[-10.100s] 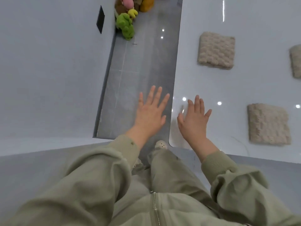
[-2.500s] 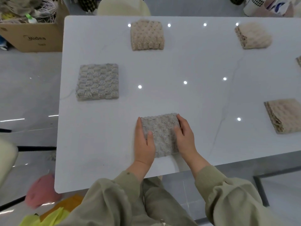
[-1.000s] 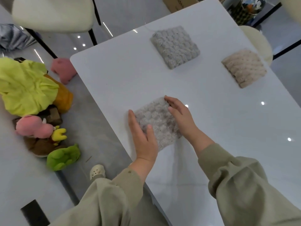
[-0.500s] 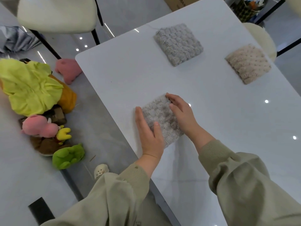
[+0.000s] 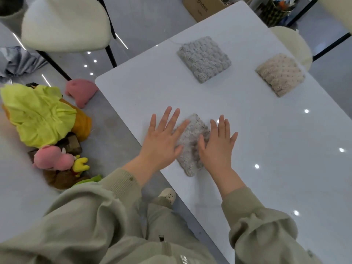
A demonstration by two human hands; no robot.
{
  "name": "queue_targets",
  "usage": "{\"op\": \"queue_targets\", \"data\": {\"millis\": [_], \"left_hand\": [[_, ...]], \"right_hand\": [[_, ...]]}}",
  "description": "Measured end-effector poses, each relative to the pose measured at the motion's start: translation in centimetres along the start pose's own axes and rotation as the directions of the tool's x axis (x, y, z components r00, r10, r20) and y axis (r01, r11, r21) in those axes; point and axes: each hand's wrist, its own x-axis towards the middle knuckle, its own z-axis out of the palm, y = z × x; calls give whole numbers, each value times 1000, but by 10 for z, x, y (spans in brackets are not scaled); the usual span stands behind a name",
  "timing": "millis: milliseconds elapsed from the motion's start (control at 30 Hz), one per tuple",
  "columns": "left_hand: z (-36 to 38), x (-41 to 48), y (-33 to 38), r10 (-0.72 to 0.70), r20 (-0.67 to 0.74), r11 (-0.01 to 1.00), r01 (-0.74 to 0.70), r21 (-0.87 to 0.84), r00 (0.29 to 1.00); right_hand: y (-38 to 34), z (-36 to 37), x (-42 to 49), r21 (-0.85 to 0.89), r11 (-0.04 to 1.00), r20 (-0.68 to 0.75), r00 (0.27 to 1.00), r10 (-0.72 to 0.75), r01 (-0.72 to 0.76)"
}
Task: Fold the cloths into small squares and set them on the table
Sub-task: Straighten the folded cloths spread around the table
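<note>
Both hands are open, fingers straight and spread. The left hand (image 5: 162, 141) covers the left edge of the small grey cloth (image 5: 190, 130), and the right hand (image 5: 219, 147) covers its right edge. The cloth sits folded on the table (image 5: 266, 149), near the front edge. Press evenly so the layers lie flat and the corners are square, then lift both palms straight up without dragging. Farther off, a second grey cloth (image 5: 204, 59) and a beige cloth (image 5: 280, 74) lie folded, well apart.
</note>
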Motion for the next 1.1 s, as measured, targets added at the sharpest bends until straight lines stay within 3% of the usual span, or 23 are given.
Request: {"op": "queue_targets", "data": {"millis": [233,400,600,900,1100], "left_hand": [[-25,51,-44,167,19,986,-167,-18,986],[-47,101,-92,363,70,932,-361,-37,929],[-71,149,-134,643,139,762,-647,-16,754],[-65,187,-103,894,140,432,-902,-13,426],[-49,228,-94,935,116,331,-943,47,334]], "right_hand": [[-35,-6,19,-40,986,0,986,165,-165],[-76,-12,45,-13,909,-69,908,414,-416],[-138,-8,49,80,719,-101,712,695,-690],[-157,12,41,239,426,-119,409,905,-872],[-145,15,73,333,336,-138,307,942,-881]]}}
